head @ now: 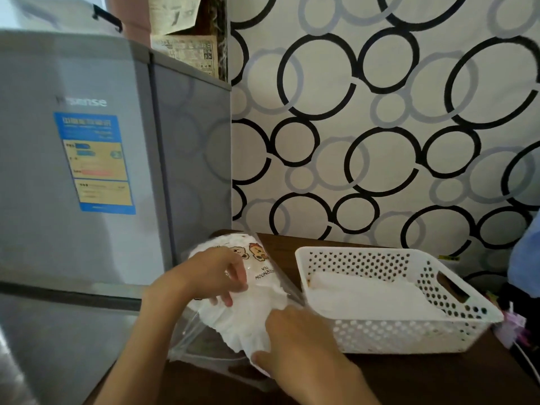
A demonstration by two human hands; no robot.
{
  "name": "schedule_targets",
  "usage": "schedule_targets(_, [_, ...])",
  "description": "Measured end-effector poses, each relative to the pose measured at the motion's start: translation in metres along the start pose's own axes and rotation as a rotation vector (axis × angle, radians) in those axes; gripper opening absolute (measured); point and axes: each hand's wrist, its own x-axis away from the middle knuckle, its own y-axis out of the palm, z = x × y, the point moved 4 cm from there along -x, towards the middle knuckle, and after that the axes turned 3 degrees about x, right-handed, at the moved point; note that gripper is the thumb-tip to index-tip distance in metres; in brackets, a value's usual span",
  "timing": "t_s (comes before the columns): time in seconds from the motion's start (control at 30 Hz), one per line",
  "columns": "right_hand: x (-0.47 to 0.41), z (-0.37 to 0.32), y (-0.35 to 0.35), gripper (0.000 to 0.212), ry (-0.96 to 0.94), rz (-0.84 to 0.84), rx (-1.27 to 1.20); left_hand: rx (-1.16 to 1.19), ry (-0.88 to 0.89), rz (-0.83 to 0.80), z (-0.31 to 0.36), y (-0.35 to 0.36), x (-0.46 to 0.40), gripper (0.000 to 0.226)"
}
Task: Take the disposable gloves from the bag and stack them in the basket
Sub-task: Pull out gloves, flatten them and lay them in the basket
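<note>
From the head view, the left hand (217, 273) pinches the clear bag (263, 267) near its printed top, fingers curled onto the film. The right hand (295, 343) curls its fingers round the low edge of the white gloves (248, 314), which sit half out of the bag's mouth, just left of the basket (409, 337). A white stack (371, 296) already lies in the basket. The thin bundle may fan apart or snag on the bag mouth if it is drawn out at an angle, and loose sheets could slip off the table (423, 378). The fridge (87, 171) crowds the left side; the path right, over the basket's near rim, looks open
</note>
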Motion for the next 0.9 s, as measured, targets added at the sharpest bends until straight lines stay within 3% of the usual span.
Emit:
schedule_targets(0.23, [-0.019, 0.013, -0.006, 0.027, 0.075, 0.155, 0.029, -0.173, 0.071, 0.267, -0.005, -0.010, -0.001, 0.008])
schedule_targets(0.33, [-0.016, 0.024, -0.020, 0.020, 0.036, 0.339, -0.124, -0.138, 0.082, 0.344, -0.007, -0.007, -0.005, 0.006])
schedule_targets(0.43, [-0.022, 0.036, -0.020, 0.014, -0.009, 0.339, -0.327, -0.166, 0.102, 0.426, -0.006, -0.004, -0.007, 0.004])
schedule_targets(0.57, [-0.027, 0.047, -0.023, 0.016, -0.066, 0.307, -0.408, -0.114, 0.094, 0.283, -0.010, -0.004, -0.006, 0.007])
schedule_targets(0.7, [-0.028, 0.047, -0.024, 0.010, -0.014, 0.389, -0.459, -0.169, 0.136, 0.041, -0.006, 0.001, 0.001, 0.064])
schedule_targets(0.8, [-0.029, 0.043, -0.021, 0.025, 0.020, 0.410, -0.414, -0.305, 0.153, 0.119, 0.002, 0.014, -0.006, 0.085])
schedule_targets(0.9, [-0.027, 0.040, -0.023, 0.024, -0.001, 0.403, -0.385, -0.371, 0.168, 0.253, 0.002, 0.020, -0.015, 0.074])
